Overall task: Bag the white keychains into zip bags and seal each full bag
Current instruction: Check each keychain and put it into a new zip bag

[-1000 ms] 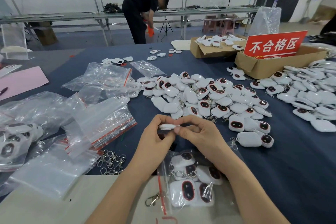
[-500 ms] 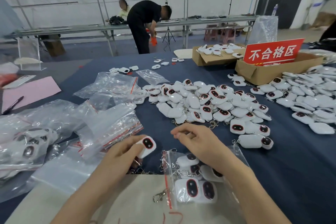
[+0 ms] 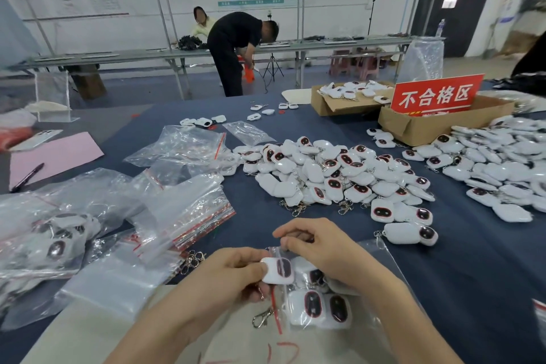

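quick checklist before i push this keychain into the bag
1. Grip on the piece: left hand pinches the keychain. Ok.
2. Mouth held: right hand pinches the upper edge of the zip bag. Ok.
3. Keychain inside: it is only at the mouth. Not ok.
4. Seal line free: a metal clasp sticks out past the red zip strip. Not ok.
5. Room left: several keychains are already inside, but the count is hidden. Cannot tell.
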